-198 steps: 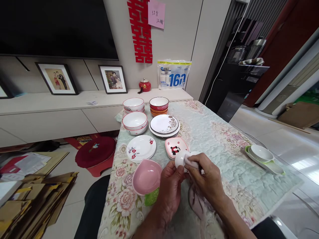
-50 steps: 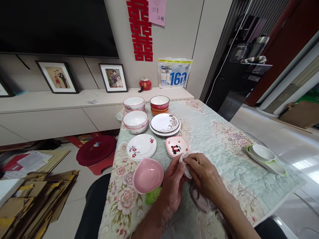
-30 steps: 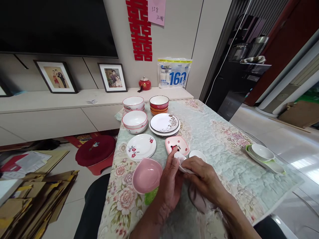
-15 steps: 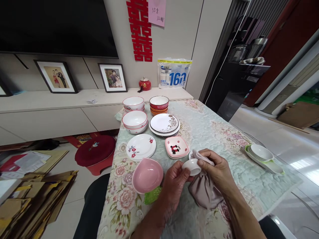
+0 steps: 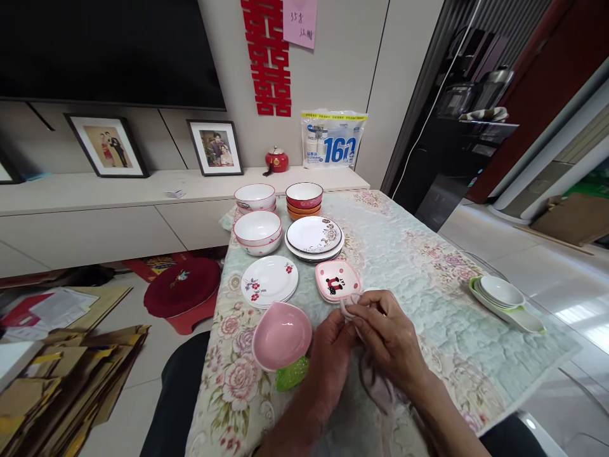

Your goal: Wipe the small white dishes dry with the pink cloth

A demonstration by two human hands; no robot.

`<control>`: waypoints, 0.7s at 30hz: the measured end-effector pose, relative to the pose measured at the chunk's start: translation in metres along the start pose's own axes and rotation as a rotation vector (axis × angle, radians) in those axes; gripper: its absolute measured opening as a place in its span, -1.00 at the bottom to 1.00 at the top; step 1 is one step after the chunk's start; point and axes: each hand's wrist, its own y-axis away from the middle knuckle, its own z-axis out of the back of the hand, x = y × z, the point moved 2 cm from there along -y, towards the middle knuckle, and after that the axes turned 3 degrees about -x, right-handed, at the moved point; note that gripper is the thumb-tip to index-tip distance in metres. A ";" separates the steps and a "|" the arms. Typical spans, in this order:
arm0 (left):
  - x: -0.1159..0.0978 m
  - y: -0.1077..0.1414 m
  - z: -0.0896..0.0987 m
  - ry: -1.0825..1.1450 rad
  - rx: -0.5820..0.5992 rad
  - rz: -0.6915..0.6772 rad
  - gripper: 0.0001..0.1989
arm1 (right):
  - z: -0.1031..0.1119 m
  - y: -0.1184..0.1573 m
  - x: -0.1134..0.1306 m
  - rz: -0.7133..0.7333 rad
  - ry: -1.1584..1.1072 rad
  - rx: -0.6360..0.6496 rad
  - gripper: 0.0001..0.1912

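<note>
Both hands are together over the near part of the table. My right hand (image 5: 391, 337) pinches a greyish-pink cloth (image 5: 375, 384), which hangs down below the fingers. My left hand (image 5: 332, 346) is closed around the small white bowl, now almost wholly hidden by the fingers and cloth. Just beyond the hands lies a square pink dish (image 5: 349, 270) with a cartoon figure. To the left of my left hand rests a pink bowl (image 5: 281, 336) with a green leaf-shaped handle (image 5: 292, 373).
White flowered plates (image 5: 269, 279), larger patterned plates (image 5: 311, 235), red-rimmed bowls (image 5: 257, 228) and red-orange bowls (image 5: 304, 197) stand stacked farther back. Small white dishes (image 5: 502, 291) sit at the right edge of the tablecloth (image 5: 394, 241). A red stool (image 5: 182, 289) stands left.
My right hand has moved left with the cloth, over the small white bowl. The bowl, plainly visible before, is now covered. The hanging cloth is bunched closer under the hands.
</note>
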 end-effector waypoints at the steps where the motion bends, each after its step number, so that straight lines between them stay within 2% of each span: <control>1: 0.000 0.000 0.000 -0.002 -0.002 -0.010 -0.77 | 0.001 -0.001 -0.003 -0.015 -0.003 -0.026 -0.75; 4: 0.001 0.000 0.001 -0.022 -0.017 -0.033 -0.77 | 0.003 -0.002 -0.019 -0.107 -0.018 -0.117 -0.79; 8: 0.006 -0.001 0.004 -0.090 -0.029 -0.029 -0.78 | 0.006 -0.001 -0.033 -0.224 -0.043 -0.141 -0.83; 11: 0.005 -0.001 0.005 -0.203 -0.042 -0.078 -0.78 | 0.006 0.000 -0.025 -0.187 -0.008 -0.152 -0.84; 16: -0.004 0.002 0.004 -0.391 -0.025 -0.159 -0.83 | 0.000 0.002 -0.002 -0.050 -0.008 -0.021 -0.78; 18: -0.007 0.002 0.004 -0.423 -0.028 -0.165 -0.83 | 0.001 0.001 -0.006 -0.085 -0.029 -0.063 -0.79; 21: -0.006 0.002 0.004 -0.390 -0.014 -0.134 -0.82 | 0.007 -0.001 -0.023 -0.239 -0.135 -0.181 -0.82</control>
